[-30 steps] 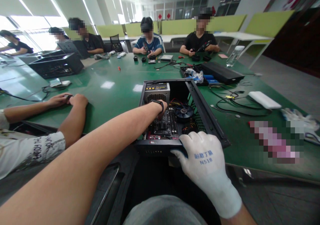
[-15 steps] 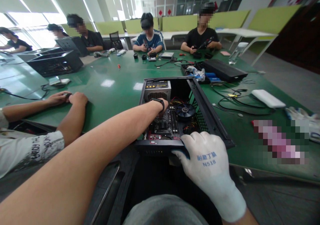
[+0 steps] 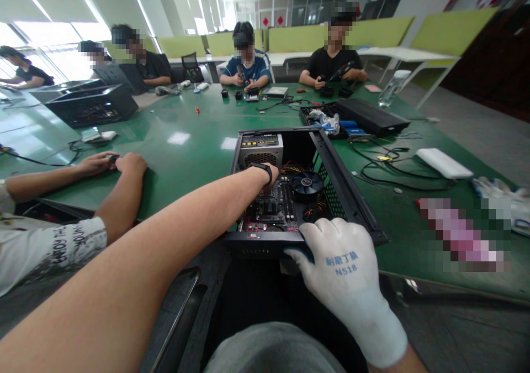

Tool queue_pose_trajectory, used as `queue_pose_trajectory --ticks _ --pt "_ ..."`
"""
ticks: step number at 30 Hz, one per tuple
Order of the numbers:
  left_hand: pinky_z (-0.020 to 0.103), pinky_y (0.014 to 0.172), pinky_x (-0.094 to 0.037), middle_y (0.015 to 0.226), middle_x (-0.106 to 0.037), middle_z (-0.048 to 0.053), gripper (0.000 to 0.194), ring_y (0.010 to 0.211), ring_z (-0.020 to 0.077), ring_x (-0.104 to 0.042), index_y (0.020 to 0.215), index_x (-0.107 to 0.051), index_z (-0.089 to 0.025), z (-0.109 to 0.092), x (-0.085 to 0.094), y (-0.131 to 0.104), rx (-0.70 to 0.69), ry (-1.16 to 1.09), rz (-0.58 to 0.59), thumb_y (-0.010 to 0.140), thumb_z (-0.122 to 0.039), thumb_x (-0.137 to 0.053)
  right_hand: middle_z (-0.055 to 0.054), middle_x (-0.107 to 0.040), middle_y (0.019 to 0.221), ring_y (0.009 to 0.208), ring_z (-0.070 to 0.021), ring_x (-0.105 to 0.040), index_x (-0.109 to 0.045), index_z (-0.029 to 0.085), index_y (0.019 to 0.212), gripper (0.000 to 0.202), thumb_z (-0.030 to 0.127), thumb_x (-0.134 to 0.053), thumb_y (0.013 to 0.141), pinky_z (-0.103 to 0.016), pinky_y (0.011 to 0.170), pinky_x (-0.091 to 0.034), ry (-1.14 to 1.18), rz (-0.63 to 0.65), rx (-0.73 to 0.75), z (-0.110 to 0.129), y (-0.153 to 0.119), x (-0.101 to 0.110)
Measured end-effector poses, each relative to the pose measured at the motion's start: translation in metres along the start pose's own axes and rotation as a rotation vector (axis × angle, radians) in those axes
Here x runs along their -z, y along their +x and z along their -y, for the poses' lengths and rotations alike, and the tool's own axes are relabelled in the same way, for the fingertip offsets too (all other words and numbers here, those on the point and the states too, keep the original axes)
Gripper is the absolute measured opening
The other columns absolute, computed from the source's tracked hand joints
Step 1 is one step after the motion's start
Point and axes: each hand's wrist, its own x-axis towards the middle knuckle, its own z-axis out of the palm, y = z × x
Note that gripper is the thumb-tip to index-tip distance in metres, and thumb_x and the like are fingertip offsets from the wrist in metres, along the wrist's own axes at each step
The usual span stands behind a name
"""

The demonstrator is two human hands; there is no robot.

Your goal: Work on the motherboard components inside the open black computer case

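An open black computer case [image 3: 351,196] lies on its side in front of me. Bare, with a black wristband, my left hand [image 3: 272,180] reaches down inside it near the motherboard [image 3: 265,210] and the power supply [image 3: 261,151]; its fingers are hidden. A round black cooling fan [image 3: 307,184] sits to the right of that hand, with coloured wires around it. In a white work glove, my right hand [image 3: 337,251] grips the near edge of the case, fingers over the rim and thumb on the front face.
Beside me on the left, another person's hands [image 3: 111,163] rest over the green table [image 3: 186,152]. Black cables [image 3: 385,168], a white box-like object [image 3: 445,163] and gloves [image 3: 505,196] lie to the right. More computer parts and a bottle [image 3: 395,88] stand farther back, near several people.
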Motion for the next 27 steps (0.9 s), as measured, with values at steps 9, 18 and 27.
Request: queue_pose_trajectory --ticks 9,18,27 --pt "0.031 0.086 -0.054 0.1 -0.075 0.013 0.06 0.094 0.0284 -0.069 0.104 -0.076 -0.012 0.0027 -0.0037 0.0049 -0.008 -0.004 0.006 0.047 -0.026 -0.088 -0.005 -0.058 0.079 0.076 -0.0232 -0.046 -0.062 0.023 0.089 0.025 0.048 -0.064 0.082 -0.037 0.067 -0.018 -0.003 -0.014 0.0 -0.0005 0.0008 -0.0002" --pt "0.032 0.088 -0.054 0.108 -0.073 0.016 0.072 0.1 0.0305 -0.068 0.113 -0.072 -0.009 0.003 -0.0038 0.0065 -0.022 0.016 0.017 0.046 -0.03 -0.09 -0.005 -0.056 0.079 0.076 -0.0235 -0.046 -0.059 0.024 0.087 0.024 0.047 -0.064 0.082 -0.036 0.067 -0.017 -0.009 0.0 -0.001 0.0001 0.0001 0.0002" --pt "0.031 0.087 -0.053 0.1 -0.075 0.014 0.057 0.096 0.0297 -0.068 0.099 -0.077 -0.011 0.0018 -0.0071 0.0096 -0.01 0.008 0.031 0.048 -0.034 -0.088 -0.005 -0.057 0.08 0.077 -0.0243 -0.046 -0.061 0.024 0.089 0.024 0.047 -0.063 0.082 -0.036 0.067 -0.017 -0.013 0.001 -0.006 0.0003 0.0012 -0.0004"
